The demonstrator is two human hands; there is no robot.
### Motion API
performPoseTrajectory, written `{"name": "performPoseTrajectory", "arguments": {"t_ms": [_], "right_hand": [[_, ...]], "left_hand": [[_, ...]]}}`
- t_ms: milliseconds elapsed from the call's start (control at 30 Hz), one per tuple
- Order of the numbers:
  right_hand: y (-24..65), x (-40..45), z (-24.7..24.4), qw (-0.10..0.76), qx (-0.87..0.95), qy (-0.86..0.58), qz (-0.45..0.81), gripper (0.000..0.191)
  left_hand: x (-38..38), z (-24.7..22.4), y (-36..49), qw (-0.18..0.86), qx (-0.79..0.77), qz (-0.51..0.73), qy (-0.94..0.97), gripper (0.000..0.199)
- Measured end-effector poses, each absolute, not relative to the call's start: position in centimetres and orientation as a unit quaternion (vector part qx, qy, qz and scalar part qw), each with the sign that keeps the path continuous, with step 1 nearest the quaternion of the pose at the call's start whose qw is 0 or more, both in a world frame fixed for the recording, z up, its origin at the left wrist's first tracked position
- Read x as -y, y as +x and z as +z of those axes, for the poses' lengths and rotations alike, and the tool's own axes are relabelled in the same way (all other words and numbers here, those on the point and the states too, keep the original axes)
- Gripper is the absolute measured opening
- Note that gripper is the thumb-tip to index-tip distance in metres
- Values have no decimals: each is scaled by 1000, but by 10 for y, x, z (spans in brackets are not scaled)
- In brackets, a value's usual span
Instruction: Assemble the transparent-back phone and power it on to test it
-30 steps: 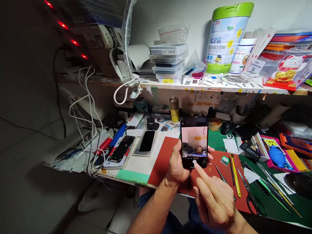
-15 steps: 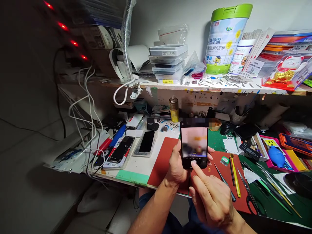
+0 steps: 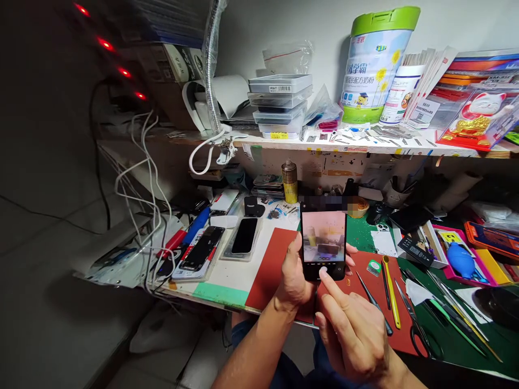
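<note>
My left hand is closed around a black smartphone, held upright above the red mat. Its thumb lies along the left edge, and its fingertips show past the right edge. A camera picture of a bench scene fills most of the lit screen, with a round white button below. My right hand stretches its index finger to that button, at or just over the glass. The other fingers curl loosely, the thumb stands apart, and nothing is held. The phone's back is hidden.
Two phones lie on trays to the left. On the right are tweezers, a yellow-handled brush, scissors and a blue air blower. White cables hang at the left; a shelf edge runs above.
The picture on the phone screen has gone from a blurred close view to a clearer, wider bench scene. Both hands and the phone have hardly moved.
</note>
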State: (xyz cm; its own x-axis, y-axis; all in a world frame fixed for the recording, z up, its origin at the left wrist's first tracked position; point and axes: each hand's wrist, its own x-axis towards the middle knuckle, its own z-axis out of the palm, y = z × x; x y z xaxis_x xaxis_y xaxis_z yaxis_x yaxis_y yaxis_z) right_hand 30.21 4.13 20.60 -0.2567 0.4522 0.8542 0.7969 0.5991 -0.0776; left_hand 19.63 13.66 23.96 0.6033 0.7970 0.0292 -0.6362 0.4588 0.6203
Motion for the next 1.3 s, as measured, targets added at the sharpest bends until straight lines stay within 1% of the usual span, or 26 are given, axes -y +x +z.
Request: {"name": "performPoseTrajectory", "arguments": {"t_ms": [367,533,700,800,933,1300], "right_hand": [[303,-42,204,458,773,-400,-183,27],[301,-44,208,444,785,-395,-175,28],[298,-46,211,431,785,-407,-180,29],[298,-47,211,424,785,-413,-182,28],[298,-47,210,439,777,-408,-194,28],[301,-43,208,460,771,-395,-195,26]], "left_hand": [[-137,241,197,841,-149,422,304,81],[-137,242,197,841,-139,423,309,79],[-136,243,197,839,-138,422,314,72],[-136,244,197,840,-140,423,310,75],[-135,244,197,837,-146,421,316,81],[-134,244,198,843,-140,421,304,77]]}}
